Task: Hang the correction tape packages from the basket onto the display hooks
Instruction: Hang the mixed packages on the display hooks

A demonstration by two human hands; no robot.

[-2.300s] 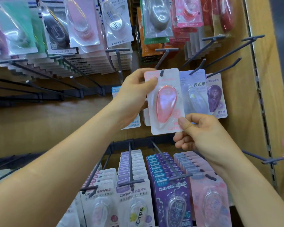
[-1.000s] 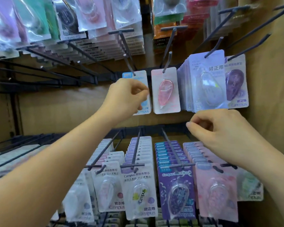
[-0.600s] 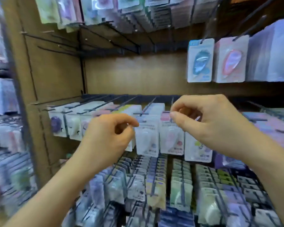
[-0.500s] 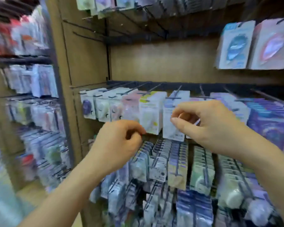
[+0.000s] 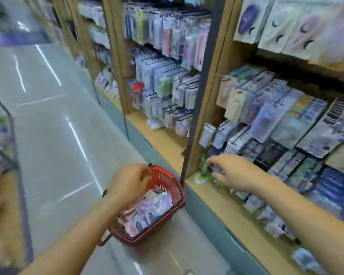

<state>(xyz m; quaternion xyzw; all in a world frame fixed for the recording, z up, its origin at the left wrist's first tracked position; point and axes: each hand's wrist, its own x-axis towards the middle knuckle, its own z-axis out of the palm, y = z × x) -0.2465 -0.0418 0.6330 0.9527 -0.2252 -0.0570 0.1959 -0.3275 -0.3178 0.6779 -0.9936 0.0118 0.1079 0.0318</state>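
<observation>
Head view: your left hand (image 5: pixel 130 182) hovers loosely curled over the red basket (image 5: pixel 178 188) on the floor (image 5: pixel 58 135), with nothing visible in it. Your right hand (image 5: pixel 233 173) is spread and empty near the hung display packages (image 5: pixel 286 124); blur prevents confirming contact. The correction tape packages (image 5: pixel 147 207) lie heaped in the basket. Risk: a hasty grab from that loose pile may lift several and spill them. The wooden upright (image 5: pixel 206 86) stands just beside the basket, likely in the carrying path.

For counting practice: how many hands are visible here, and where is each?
2. The left hand is above the red basket on the floor; the right hand reaches toward packages at the wooden shelf edge. No others show.
</observation>
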